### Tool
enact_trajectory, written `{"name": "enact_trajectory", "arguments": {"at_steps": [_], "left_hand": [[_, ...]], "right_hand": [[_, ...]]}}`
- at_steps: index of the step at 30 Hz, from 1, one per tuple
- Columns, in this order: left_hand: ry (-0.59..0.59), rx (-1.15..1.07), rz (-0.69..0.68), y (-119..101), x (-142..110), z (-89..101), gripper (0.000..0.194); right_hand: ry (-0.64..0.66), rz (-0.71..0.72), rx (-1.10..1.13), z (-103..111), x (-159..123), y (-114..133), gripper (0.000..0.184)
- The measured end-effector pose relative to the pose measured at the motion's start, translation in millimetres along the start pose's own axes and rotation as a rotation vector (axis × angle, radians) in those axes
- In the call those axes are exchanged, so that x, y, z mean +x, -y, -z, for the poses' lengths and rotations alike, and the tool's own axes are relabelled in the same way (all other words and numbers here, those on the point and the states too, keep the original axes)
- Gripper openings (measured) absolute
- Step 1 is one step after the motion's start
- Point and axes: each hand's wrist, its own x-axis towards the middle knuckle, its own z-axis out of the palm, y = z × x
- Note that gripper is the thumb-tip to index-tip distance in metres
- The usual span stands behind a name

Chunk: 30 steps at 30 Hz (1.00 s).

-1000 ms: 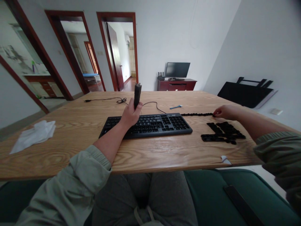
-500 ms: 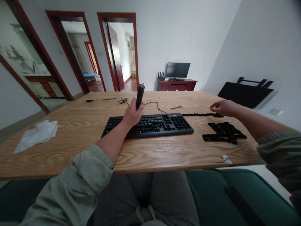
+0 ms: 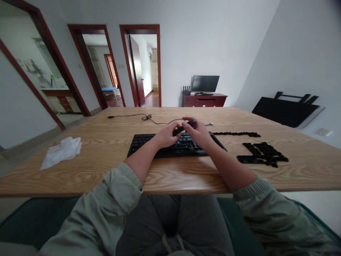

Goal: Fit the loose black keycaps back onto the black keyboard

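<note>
Head view, nearest first: pale green sleeves (image 3: 112, 202) run up from 6 o'clock to both hands, which have just closed in over the keyboard. The right hand (image 3: 198, 133) has left the black keycaps and swung in at 12 o'clock to meet the left hand (image 3: 165, 137). The dark stick (image 3: 183, 127), upright in the left fist a moment ago, now lies almost level between them. The left fingers (image 3: 173, 129) curl partly closed on its near end, and the right fingers (image 3: 188, 121) pinch its far end, so both hands have hold of it, just above the keys.

The keyboard (image 3: 142, 144) sits directly beneath the hands on the oak table (image 3: 80, 177). The keycaps (image 3: 262, 153) lie in a cluster at 2 o'clock, with a long row (image 3: 237, 134) behind them. A crumpled tissue (image 3: 61, 153) lies at 10 o'clock. Farther off, a thin cable (image 3: 146, 117) crosses the table at 12 o'clock, and a small blue tool (image 3: 209, 124) lies at 1 o'clock. A monitor (image 3: 205, 84) stands on a red cabinet (image 3: 204, 101) beyond the table.
</note>
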Motion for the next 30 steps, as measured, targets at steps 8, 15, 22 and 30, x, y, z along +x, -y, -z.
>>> {"name": "enact_trajectory", "arguments": {"at_steps": [8, 15, 22, 30], "left_hand": [[0.134, 0.061, 0.0, 2, -1, 6.9, 0.056], [0.179, 0.208, 0.017, -2, 0, 12.4, 0.03], [0.223, 0.2, 0.083, 0, -1, 11.4, 0.024], [0.26, 0.105, 0.14, 1, -10, 17.7, 0.03]], "right_hand": [[-0.147, 0.077, -0.114, -5, -5, 6, 0.049], [-0.289, -0.003, -0.177, 11, -3, -6, 0.054], [-0.264, -0.021, -0.18, 8, -6, -2, 0.055], [-0.212, -0.022, -0.182, 7, -9, 2, 0.053]]}}
